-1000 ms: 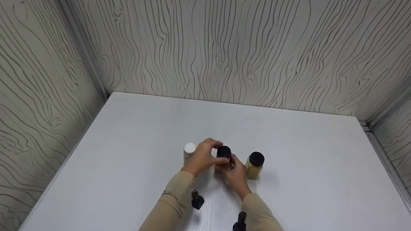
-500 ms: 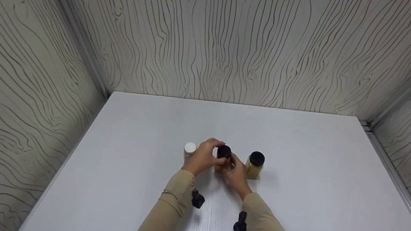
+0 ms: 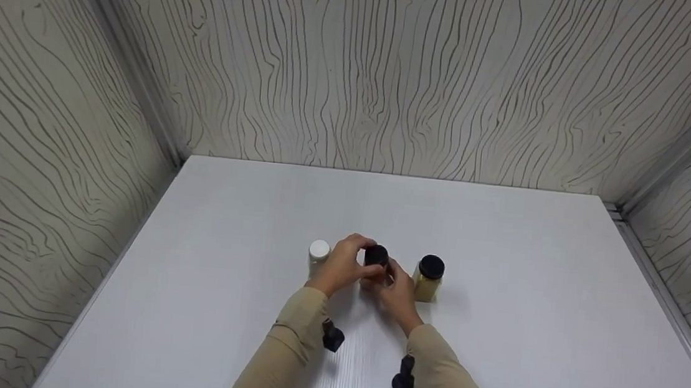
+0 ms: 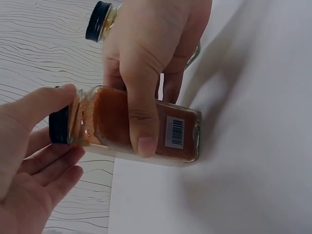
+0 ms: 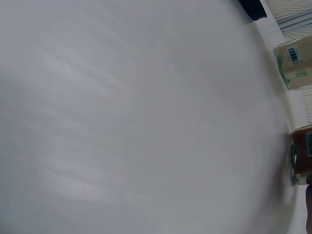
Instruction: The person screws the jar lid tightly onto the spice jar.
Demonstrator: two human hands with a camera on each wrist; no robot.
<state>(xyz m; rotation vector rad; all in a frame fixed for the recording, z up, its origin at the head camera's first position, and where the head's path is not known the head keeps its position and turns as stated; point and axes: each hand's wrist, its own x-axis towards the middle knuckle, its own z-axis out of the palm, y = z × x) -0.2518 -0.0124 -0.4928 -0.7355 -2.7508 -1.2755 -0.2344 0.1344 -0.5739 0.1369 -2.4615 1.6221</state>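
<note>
Little is changing since a second ago; work is seemingly pausing. In the head view, the left hand point(image 3: 340, 267) is pinching the cap point(image 3: 376, 254) of the middle jar point(image 4: 111, 117); at left wrist, the right hand point(image 4: 148, 58) is gripping that jar; at right wrist, its base point(image 5: 294, 158) is showing.

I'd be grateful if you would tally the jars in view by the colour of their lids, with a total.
Black lid: 2 (the orange-brown jar and the yellow jar)
White lid: 1 (the pale jar)
Total: 3 jars
</note>
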